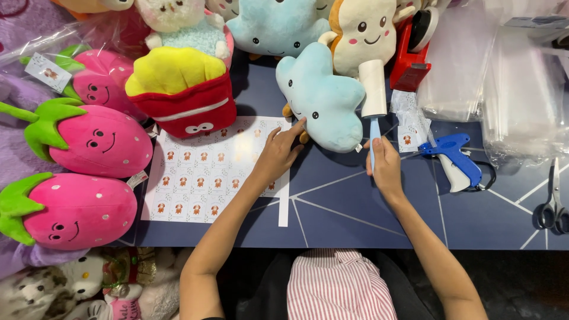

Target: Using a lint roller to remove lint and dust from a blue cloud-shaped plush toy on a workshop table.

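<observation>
Right hand: our right hand (384,164) is closed around the pale blue handle of a lint roller (373,95), whose white roll stands upright against the blue cloud plush (323,98).
Left hand: our left hand (277,155) lies open, palm down, fingertips touching the lower left edge of the cloud plush, the heel of the hand resting on the sticker sheet (204,172).
Cloud plush: lies flat on the dark blue table (355,207), between both hands, face up.
Sticker sheet: white, with rows of small brown figures, just left of the plush.
Left side: we note three pink strawberry plushes (95,142) and a red-and-yellow fries plush (181,89) touching the sheet's top edge.
Right side: blue tagging gun (459,157) near the right hand; red tape dispenser (412,50); clear plastic bags (510,77); scissors (552,204) at the far edge.
</observation>
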